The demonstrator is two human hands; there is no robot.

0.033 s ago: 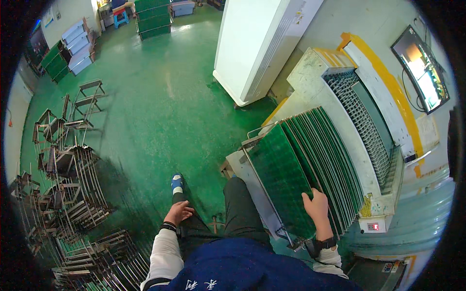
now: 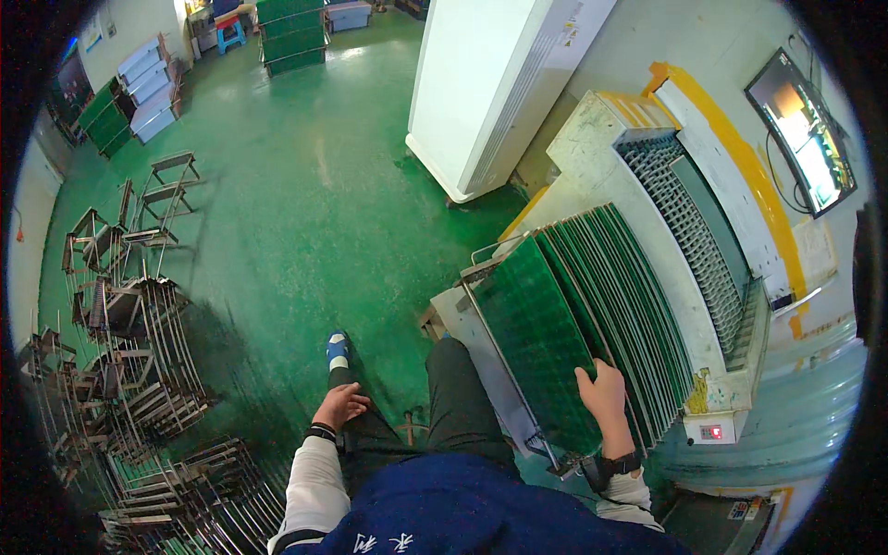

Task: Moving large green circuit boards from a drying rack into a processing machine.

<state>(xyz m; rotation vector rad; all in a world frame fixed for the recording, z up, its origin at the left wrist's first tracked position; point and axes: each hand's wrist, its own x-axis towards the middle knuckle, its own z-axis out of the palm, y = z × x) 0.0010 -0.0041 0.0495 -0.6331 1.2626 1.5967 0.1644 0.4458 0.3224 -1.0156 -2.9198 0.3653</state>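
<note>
My right hand (image 2: 603, 396) is at the near end of a row of upright green circuit boards (image 2: 615, 305). Its thumb lies against the face of the front green board (image 2: 532, 319), and the other fingers go over that board's edge, partly hidden. These boards stand close together in a metal rack (image 2: 504, 361) at my right. By my left thigh hangs my left hand (image 2: 342, 405), its fingers loosely stretched out and nothing in them.
Empty metal racks (image 2: 148, 342) are piled at the left. Beyond the boards stands a pale machine (image 2: 592, 148) with a toothed conveyor (image 2: 684, 231). A tall white cabinet (image 2: 472, 92) is ahead. More green boards (image 2: 291, 37) stand at the back, and a wall screen (image 2: 803, 129) hangs at right.
</note>
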